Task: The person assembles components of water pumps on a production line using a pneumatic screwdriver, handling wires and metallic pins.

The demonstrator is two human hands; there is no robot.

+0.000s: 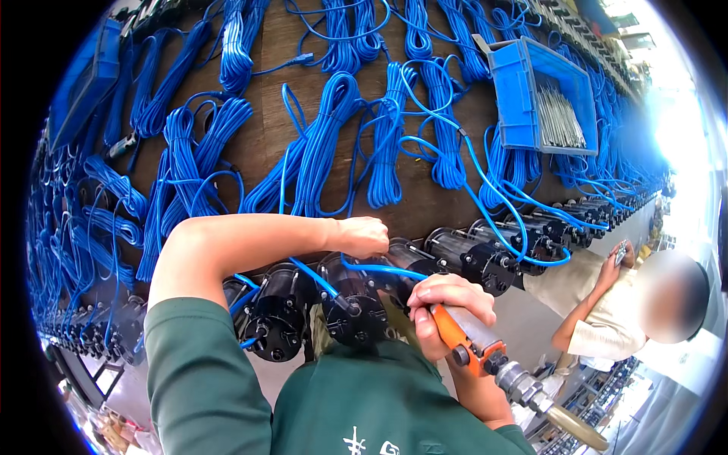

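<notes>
1. Orange and grey metal make up the powered hand tool (478,347) gripped in the right hand (449,302); the fingers wrap closely round its body, just right of the person's chest.
2. From the tool's lower end a fitting leads into a yellowish hose (580,430).
3. The left hand (359,236) is curled into a loose fist, its arm crossing from the left; whether it pinches anything cannot be told, as the fingers' undersides are hidden.
4. Below that fist sits a black cylindrical unit (355,312), one of a row along the bench edge, with a blue cable running to it.
5. Another blue cable (383,268) passes between the two hands.
6. Coiled blue cable bundles (327,148) cover much of the brown bench (271,114).
7. Beyond, at right, a blue bin (517,95) holds thin metal rods (560,117).
8. Further right, a co-worker in a pale shirt (603,340) holds a small object (620,254).
</notes>
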